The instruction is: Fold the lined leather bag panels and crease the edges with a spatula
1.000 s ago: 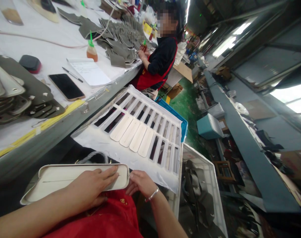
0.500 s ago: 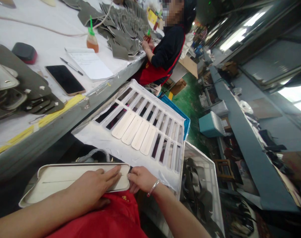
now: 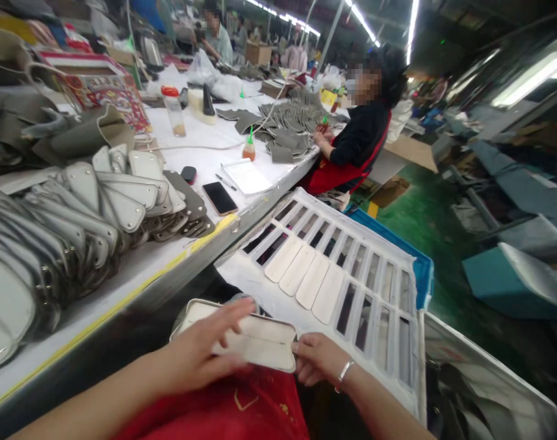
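A cream, rounded panel with a dark rim [image 3: 269,343] lies over my lap, on the red apron. My left hand [image 3: 207,348] is above its left part, fingers spread and nothing gripped. The right hand [image 3: 317,357], with a silver bangle at the wrist, pinches the panel's right end between thumb and fingers. Just beyond, four-sided cream pieces with rounded corners [image 3: 290,260] rest side by side on a white slatted rack [image 3: 370,278]. The panel's far left end is partly hidden by my left hand.
A white-topped table [image 3: 175,156] at the left bears stacked grey panels [image 3: 72,226], a phone [image 3: 220,198], a notepad [image 3: 246,176] and a glue bottle [image 3: 248,148]. A person in a red apron [image 3: 363,122] sits beyond the rack. Crates stand at the right.
The view has swung left and up, showing more table. My left hand has lifted from the panel with its fingers spread. My right hand stays at the panel's right end.
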A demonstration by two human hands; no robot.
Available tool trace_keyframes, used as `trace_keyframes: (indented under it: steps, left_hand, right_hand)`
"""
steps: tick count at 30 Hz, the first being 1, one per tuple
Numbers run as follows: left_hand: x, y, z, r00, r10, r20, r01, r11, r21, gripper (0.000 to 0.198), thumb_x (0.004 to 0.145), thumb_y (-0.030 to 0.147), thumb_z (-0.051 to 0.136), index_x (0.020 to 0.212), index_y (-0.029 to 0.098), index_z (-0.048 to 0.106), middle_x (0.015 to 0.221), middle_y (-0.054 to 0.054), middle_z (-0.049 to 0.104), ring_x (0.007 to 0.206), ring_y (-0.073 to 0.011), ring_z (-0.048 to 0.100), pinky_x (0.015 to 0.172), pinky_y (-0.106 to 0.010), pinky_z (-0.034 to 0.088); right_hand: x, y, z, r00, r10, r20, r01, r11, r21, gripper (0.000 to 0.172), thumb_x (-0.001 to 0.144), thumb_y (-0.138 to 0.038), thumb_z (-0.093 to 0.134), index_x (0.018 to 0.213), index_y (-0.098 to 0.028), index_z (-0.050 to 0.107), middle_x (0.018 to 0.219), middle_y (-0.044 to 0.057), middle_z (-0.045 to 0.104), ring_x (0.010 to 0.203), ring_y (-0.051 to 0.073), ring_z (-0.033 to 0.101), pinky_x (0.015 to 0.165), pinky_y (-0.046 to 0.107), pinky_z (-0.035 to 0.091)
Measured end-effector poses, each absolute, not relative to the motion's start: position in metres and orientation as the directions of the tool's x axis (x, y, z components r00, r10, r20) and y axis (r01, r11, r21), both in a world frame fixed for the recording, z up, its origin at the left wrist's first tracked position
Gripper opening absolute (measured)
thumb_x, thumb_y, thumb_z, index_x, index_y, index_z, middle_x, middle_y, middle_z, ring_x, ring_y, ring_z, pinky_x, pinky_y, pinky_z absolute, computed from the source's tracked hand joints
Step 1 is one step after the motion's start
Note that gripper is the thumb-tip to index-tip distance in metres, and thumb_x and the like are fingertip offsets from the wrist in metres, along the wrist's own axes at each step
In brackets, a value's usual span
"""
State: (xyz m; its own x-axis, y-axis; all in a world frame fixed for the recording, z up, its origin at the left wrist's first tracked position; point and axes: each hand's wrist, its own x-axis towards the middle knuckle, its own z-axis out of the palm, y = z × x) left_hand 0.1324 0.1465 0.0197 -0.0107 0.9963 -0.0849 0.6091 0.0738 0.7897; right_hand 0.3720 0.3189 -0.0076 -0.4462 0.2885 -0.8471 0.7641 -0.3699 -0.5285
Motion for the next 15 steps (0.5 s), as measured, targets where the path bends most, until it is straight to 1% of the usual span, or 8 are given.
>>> trace_keyframes:
  steps: [1, 2, 3, 4, 7, 10, 12, 15]
  left_hand:
    - [0.119, 0.135, 0.018, -0.243, 0.966, -0.092, 0.526, 0.211, 0.824, 0.047, 0.087, 0.044, 0.044, 0.13, 0.024, 0.037, 0.117, -0.009, 0.056, 0.092, -0.0181, 0.058, 0.075, -0.028, 0.049]
    - [0.106, 0.125, 0.014, -0.439, 0.89, -0.122, 0.438, 0.33, 0.836, 0.04, 0.087, 0.046, 0.044, 0.117, 0.021, 0.045, 0.101, -0.006, 0.06, 0.086, -0.0175, 0.057, 0.073, -0.027, 0.048]
    - [0.093, 0.117, 0.007, -0.525, 0.833, -0.173, 0.357, 0.4, 0.844, 0.039, 0.083, 0.05, 0.048, 0.107, 0.019, 0.048, 0.089, -0.004, 0.059, 0.079, -0.0171, 0.056, 0.068, -0.026, 0.047]
    - [0.082, 0.111, 0.0, -0.539, 0.803, -0.253, 0.285, 0.457, 0.842, 0.04, 0.079, 0.053, 0.053, 0.098, 0.018, 0.049, 0.078, -0.001, 0.056, 0.07, -0.0161, 0.054, 0.06, -0.025, 0.046]
    - [0.063, 0.105, -0.022, -0.361, 0.79, -0.495, 0.078, 0.555, 0.828, 0.042, 0.073, 0.057, 0.058, 0.088, 0.02, 0.046, 0.067, 0.005, 0.046, 0.056, -0.0116, 0.045, 0.045, -0.021, 0.037]
    - [0.057, 0.107, -0.032, -0.193, 0.796, -0.573, -0.09, 0.568, 0.818, 0.037, 0.076, 0.053, 0.059, 0.087, 0.021, 0.043, 0.068, 0.007, 0.043, 0.054, -0.0087, 0.042, 0.045, -0.019, 0.037]
    - [0.056, 0.112, -0.033, -0.143, 0.797, -0.587, -0.098, 0.579, 0.81, 0.035, 0.077, 0.051, 0.059, 0.088, 0.022, 0.043, 0.07, 0.007, 0.043, 0.054, -0.0086, 0.043, 0.045, -0.019, 0.039]
    - [0.054, 0.117, -0.032, -0.163, 0.795, -0.584, -0.018, 0.589, 0.808, 0.035, 0.077, 0.053, 0.058, 0.09, 0.023, 0.045, 0.071, 0.006, 0.044, 0.057, -0.0112, 0.047, 0.045, -0.021, 0.042]
  right_hand:
    - [0.374, 0.317, -0.008, -0.451, 0.301, -0.84, 0.751, -0.38, -0.54, 0.025, 0.088, -0.034, 0.047, 0.074, -0.013, 0.049, 0.06, 0.002, 0.062, 0.046, 0.008, 0.059, 0.043, 0.016, 0.045]
    - [0.376, 0.316, -0.008, -0.456, 0.307, -0.835, 0.739, -0.393, -0.548, 0.025, 0.088, -0.034, 0.046, 0.075, -0.013, 0.048, 0.06, 0.002, 0.062, 0.046, 0.008, 0.059, 0.043, 0.016, 0.045]
    - [0.377, 0.315, -0.008, -0.462, 0.304, -0.833, 0.729, -0.406, -0.552, 0.025, 0.089, -0.035, 0.046, 0.076, -0.013, 0.048, 0.061, 0.001, 0.062, 0.046, 0.008, 0.059, 0.043, 0.016, 0.045]
    - [0.378, 0.315, -0.008, -0.465, 0.292, -0.836, 0.724, -0.417, -0.549, 0.025, 0.089, -0.034, 0.045, 0.077, -0.013, 0.048, 0.061, 0.001, 0.062, 0.046, 0.008, 0.059, 0.043, 0.017, 0.046]
    - [0.379, 0.318, -0.008, -0.452, 0.244, -0.858, 0.745, -0.426, -0.514, 0.023, 0.09, -0.031, 0.045, 0.077, -0.013, 0.049, 0.06, 0.001, 0.062, 0.045, 0.009, 0.059, 0.043, 0.017, 0.046]
    - [0.377, 0.323, -0.009, -0.427, 0.208, -0.88, 0.781, -0.405, -0.475, 0.023, 0.091, -0.029, 0.044, 0.074, -0.013, 0.05, 0.058, 0.001, 0.062, 0.044, 0.009, 0.059, 0.042, 0.018, 0.047]
    - [0.375, 0.325, -0.011, -0.415, 0.198, -0.888, 0.796, -0.394, -0.459, 0.025, 0.091, -0.028, 0.043, 0.073, -0.013, 0.05, 0.058, 0.002, 0.063, 0.045, 0.01, 0.06, 0.043, 0.02, 0.049]
    - [0.372, 0.327, -0.014, -0.417, 0.197, -0.887, 0.79, -0.404, -0.461, 0.024, 0.09, -0.029, 0.045, 0.072, -0.014, 0.049, 0.057, 0.002, 0.063, 0.046, 0.012, 0.061, 0.044, 0.021, 0.05]
